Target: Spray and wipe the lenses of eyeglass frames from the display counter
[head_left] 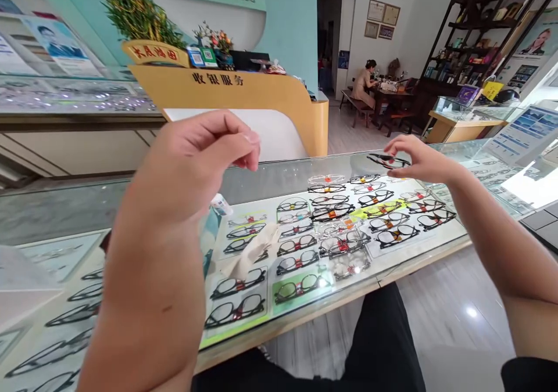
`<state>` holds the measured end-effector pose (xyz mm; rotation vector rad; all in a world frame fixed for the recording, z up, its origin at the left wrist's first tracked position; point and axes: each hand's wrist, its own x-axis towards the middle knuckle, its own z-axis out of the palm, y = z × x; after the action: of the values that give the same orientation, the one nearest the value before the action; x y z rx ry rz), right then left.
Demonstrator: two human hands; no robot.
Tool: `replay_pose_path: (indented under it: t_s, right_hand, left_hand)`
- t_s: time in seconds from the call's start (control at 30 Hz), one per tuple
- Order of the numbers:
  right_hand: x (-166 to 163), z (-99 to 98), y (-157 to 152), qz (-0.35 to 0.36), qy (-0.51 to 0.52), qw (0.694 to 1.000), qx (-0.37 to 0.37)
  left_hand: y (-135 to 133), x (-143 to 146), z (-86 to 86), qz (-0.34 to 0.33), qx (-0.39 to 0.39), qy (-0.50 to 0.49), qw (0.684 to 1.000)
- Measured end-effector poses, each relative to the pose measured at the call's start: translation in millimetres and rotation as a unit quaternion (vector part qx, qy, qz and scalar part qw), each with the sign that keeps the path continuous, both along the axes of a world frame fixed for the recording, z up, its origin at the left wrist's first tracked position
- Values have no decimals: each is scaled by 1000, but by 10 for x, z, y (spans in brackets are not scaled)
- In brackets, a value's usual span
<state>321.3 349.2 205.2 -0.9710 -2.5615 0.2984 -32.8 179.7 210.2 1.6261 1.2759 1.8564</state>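
Glass counter [270, 177], optician's shop; what has the right hand got? (desk)

Right hand [421, 162] stretched out over the case, thumb and fingers closed on black spectacles [387, 161] by one end; the pair lies level past the fingertips, low over the pane, though whether it touches cannot be told; gripped at the edge, I'd judge, to keep skin off the lenses. (photographer)

And the left hand? (desk)

Left hand [196, 159] lifted close to the camera, well apart from the right; thumb pressed to the fingertips in a tight pinch; nothing shows inside it, and whether something thin sits there cannot be told. (photographer)

What lies around them? (desk)

Below the left hand, a crumpled pale cloth [253, 250] on top of the glass; a small white bottle [221, 204] just beside that forearm; both probably left there for easy reach. Beneath the right hand, and between the two hands, rows of display frames [331, 229] shut under the pane, laid flat in ranks so each shows from above. Far beyond the right hand, a seated person [364, 84] at a dark table. (photographer)
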Motion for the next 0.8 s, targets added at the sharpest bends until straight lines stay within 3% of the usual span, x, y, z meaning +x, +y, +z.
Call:
replay_pose_path:
  t_s: [0.13, 0.37, 0.6, 0.8]
  right_hand:
    - [499, -288, 462, -120, -177, 975, -55]
    - [927, -700, 849, -219, -277, 935, -27]
    - [961, -1015, 1098, -205, -141, 967, -45]
    - [970, -1181, 1220, -192, -96, 976, -29]
  left_hand:
    - [-12, 10, 26, 15, 12, 6, 1000]
    - [-3, -13, 38, 26, 11, 6, 1000]
    - [-4, -9, 40, 36, 3, 28, 999]
    - [-5, -17, 52, 42, 16, 30, 999]
